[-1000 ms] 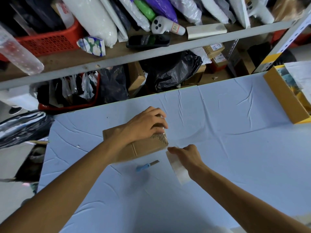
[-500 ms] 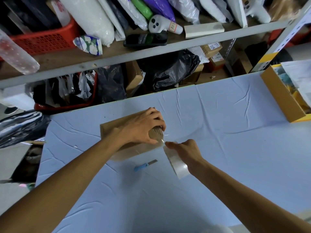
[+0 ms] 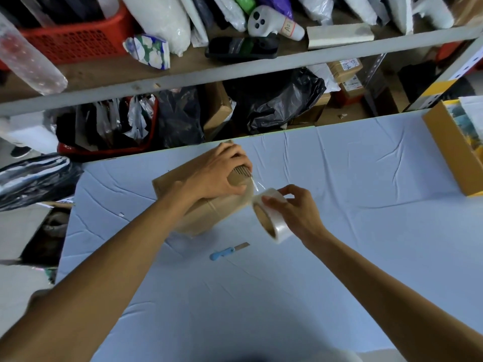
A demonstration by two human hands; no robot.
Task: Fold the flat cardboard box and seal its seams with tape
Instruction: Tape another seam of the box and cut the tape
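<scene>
A folded brown cardboard box [image 3: 206, 212] lies tilted on the pale blue table cover [image 3: 339, 231]. My left hand [image 3: 222, 176] grips its upper right end, fingers curled over the edge, thumb on the near face. My right hand [image 3: 295, 210] holds a roll of clear tape [image 3: 271, 220] just right of the box. A short strip of clear tape runs from the roll up to the box end under my left fingers.
A small blue-handled cutter [image 3: 227, 252] lies on the cover below the box. An open yellow-brown carton [image 3: 452, 150] sits at the right edge. Beyond the table's far edge stand shelves with black bags [image 3: 274, 100] and a red basket [image 3: 75, 37].
The box has turned and its right end has risen under my left hand. My right hand has moved right and up with the roll, drawing tape off it.
</scene>
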